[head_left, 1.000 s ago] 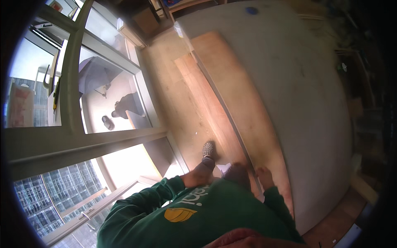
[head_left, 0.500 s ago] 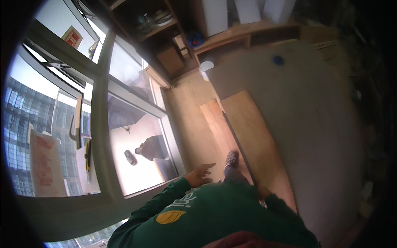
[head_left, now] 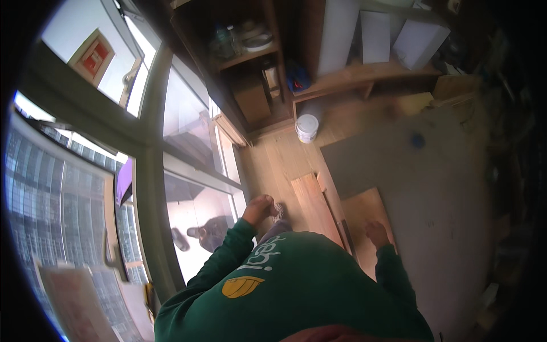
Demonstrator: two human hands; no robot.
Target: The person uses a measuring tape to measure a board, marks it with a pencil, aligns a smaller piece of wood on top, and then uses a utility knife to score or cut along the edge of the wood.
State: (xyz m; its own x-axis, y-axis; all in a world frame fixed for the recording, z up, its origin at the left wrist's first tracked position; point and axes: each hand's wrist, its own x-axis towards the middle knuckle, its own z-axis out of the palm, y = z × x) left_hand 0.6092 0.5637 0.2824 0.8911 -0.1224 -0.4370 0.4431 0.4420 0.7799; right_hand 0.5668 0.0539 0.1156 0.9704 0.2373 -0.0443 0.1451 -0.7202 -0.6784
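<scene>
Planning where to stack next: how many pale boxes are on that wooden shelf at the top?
3. A tall one stands at the left, a narrower one in the middle, a tilted one at the right. More may be hidden beyond the picture's top edge.

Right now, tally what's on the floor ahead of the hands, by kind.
Wooden floor planks: 2, a narrow one between the left hand and right hand, and a wider one under the right hand
White buckets: 1
Small blue things: 1
Total: 4
</scene>
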